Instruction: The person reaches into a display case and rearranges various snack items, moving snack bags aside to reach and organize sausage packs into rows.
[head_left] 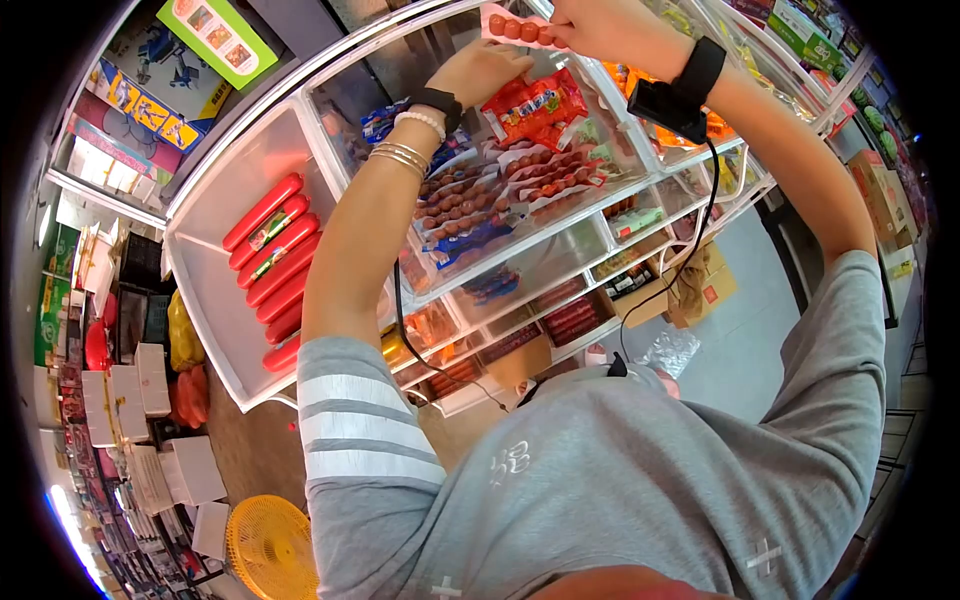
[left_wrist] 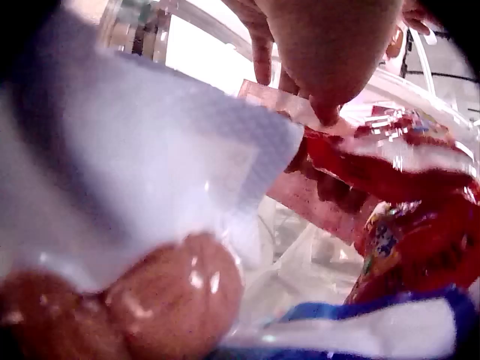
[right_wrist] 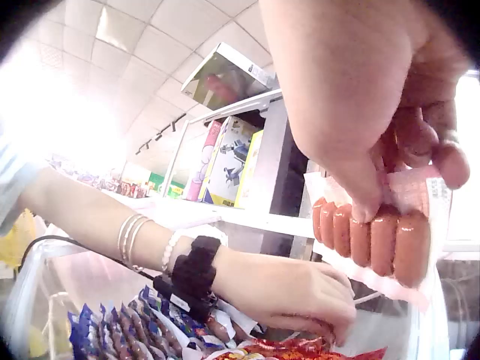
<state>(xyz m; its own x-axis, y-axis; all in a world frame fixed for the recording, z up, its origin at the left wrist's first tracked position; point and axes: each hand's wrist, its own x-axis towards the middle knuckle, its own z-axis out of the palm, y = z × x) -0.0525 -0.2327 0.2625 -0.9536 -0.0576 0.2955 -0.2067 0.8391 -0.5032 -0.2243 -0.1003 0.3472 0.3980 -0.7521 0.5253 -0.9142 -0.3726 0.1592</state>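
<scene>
My right hand [head_left: 622, 38] grips a clear-and-pink pack of sausages [right_wrist: 373, 234] by its upper edge, thumb on the front, raised over the back of the display case. Lower and to the left, my left hand [head_left: 480, 72] reaches into the compartment, fingers curled downward. In the left wrist view its thumb and fingers pinch the top edge of another pink sausage pack [left_wrist: 330, 196]. Beside that hand lie red printed bags [head_left: 538, 108]. Sausage packs [head_left: 460, 208] stand in rows nearer my body, and one sausage [left_wrist: 184, 296] looms close to the left wrist camera.
White frames divide the clear display case [head_left: 420, 290]. Large red sausages [head_left: 275, 255] fill the left compartment, and blue packs [head_left: 385, 122] line the middle one. Boxes [head_left: 615, 312] sit on the shelves below. A black cable [head_left: 690, 255] hangs from the right wrist.
</scene>
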